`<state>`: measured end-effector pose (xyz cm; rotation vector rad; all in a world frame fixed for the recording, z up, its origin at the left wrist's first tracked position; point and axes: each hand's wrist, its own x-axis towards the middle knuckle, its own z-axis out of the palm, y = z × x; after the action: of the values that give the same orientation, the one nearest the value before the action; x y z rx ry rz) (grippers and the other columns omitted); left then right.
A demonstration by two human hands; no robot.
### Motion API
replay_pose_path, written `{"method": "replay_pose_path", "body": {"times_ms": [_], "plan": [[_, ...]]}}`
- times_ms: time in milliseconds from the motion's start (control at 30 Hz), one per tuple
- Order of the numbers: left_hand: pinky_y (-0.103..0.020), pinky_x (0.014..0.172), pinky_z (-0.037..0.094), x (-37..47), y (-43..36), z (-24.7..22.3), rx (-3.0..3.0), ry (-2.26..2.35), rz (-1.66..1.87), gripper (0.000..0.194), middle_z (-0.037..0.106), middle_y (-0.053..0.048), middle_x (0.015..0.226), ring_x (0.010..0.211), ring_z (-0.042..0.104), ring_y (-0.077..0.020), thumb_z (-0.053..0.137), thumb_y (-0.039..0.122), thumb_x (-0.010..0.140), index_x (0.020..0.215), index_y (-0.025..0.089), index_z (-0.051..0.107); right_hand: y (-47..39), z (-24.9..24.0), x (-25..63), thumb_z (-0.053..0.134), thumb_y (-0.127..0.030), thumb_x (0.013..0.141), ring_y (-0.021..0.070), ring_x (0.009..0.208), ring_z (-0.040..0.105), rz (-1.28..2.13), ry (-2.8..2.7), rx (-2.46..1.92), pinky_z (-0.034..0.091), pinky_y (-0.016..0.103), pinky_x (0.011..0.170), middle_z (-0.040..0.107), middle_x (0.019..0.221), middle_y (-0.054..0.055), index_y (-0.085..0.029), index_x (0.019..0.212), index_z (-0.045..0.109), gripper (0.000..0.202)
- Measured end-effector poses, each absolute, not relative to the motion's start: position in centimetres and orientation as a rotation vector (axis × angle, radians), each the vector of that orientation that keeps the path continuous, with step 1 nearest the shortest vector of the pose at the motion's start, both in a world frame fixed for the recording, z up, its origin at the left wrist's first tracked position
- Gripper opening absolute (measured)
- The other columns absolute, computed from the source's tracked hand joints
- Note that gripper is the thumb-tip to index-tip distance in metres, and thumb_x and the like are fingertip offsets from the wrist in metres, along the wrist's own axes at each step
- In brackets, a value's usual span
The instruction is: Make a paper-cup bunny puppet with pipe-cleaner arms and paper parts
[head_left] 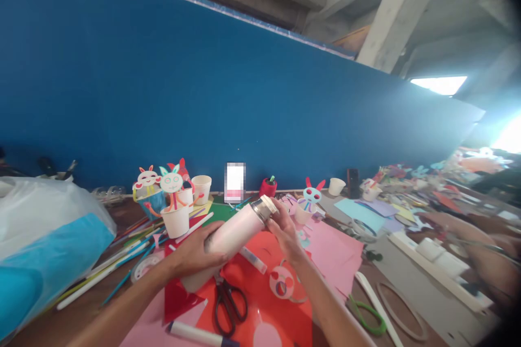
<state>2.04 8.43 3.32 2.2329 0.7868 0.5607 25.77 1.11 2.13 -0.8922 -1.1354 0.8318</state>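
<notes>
A white thermos bottle (238,230) with a silver neck lies tilted in my hands, its top pointing up and to the right. My left hand (195,252) wraps round its body from the left. At the cream-coloured cap (267,205), the fingers of my right hand (286,232) are closed on the cap's right side. Below the bottle, black-handled scissors (230,308) rest on red paper (264,303), their blades partly hidden. A pink paper face cutout (280,282) and a capped pen (254,260) lie nearby. Closest to me is a white marker (199,333).
Paper cups (176,222) with paper rabbit figures stand at the back left, another rabbit cup (307,211) at the back right. A plastic bag (49,249) fills the left side. A co-worker's arm (472,244) reaches in at right, near a power strip (442,271).
</notes>
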Motion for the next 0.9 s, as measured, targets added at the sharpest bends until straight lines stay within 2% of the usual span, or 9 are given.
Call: {"method": "replay_pose_path", "body": {"times_ms": [167, 333, 500, 667, 900], "plan": [[-0.037, 0.088, 0.04, 2.6, 7.8, 2.9, 2.314, 0.93, 0.663, 0.068, 0.051, -0.007, 0.122, 0.107, 0.049, -0.0291, 0.064, 0.036, 0.059, 0.122, 0.023, 0.041, 1.2, 2.2, 25.7, 0.06, -0.026, 0.076, 0.0162, 0.087, 0.057, 0.697, -1.096, -0.91, 0.049, 0.031, 0.074, 0.055, 0.104, 0.002, -0.028, 0.111, 0.044, 0.039], [-0.041, 0.091, 0.036, 3.2, 6.9, 2.9, 2.45, 1.005, 0.665, 0.07, 0.05, -0.013, 0.12, 0.108, 0.048, -0.0309, 0.063, 0.04, 0.061, 0.123, 0.018, 0.04, 1.4, 2.1, 25.8, 0.061, -0.026, 0.074, 0.0157, 0.08, 0.057, 0.63, -1.075, -0.989, 0.05, 0.029, 0.069, 0.059, 0.091, 0.001, -0.024, 0.101, 0.05, 0.03], [-0.042, 0.091, 0.034, 3.6, 6.1, 2.6, 2.582, 1.062, 0.658, 0.067, 0.05, -0.014, 0.119, 0.108, 0.046, -0.0314, 0.061, 0.04, 0.064, 0.124, 0.017, 0.041, 1.2, 2.2, 26.1, 0.061, -0.032, 0.074, 0.017, 0.08, 0.056, 0.603, -1.087, -1.083, 0.049, 0.029, 0.07, 0.06, 0.091, 0.003, -0.021, 0.103, 0.054, 0.032], [-0.04, 0.091, 0.034, 3.7, 5.9, 2.5, 2.66, 1.084, 0.661, 0.064, 0.051, -0.013, 0.118, 0.108, 0.045, -0.0296, 0.059, 0.036, 0.066, 0.123, 0.017, 0.041, 0.9, 2.2, 26.7, 0.059, -0.035, 0.075, 0.0169, 0.08, 0.057, 0.652, -1.128, -1.079, 0.05, 0.03, 0.07, 0.061, 0.09, 0.002, -0.022, 0.105, 0.055, 0.033], [-0.04, 0.091, 0.033, 3.6, 6.0, 2.4, 2.702, 1.104, 0.639, 0.064, 0.051, -0.012, 0.117, 0.108, 0.045, -0.029, 0.058, 0.04, 0.067, 0.124, 0.019, 0.041, 1.1, 2.0, 27.4, 0.058, -0.035, 0.076, 0.0188, 0.087, 0.057, 0.697, -1.187, -1.094, 0.048, 0.034, 0.078, 0.061, 0.096, 0.004, -0.022, 0.105, 0.054, 0.033]]}}
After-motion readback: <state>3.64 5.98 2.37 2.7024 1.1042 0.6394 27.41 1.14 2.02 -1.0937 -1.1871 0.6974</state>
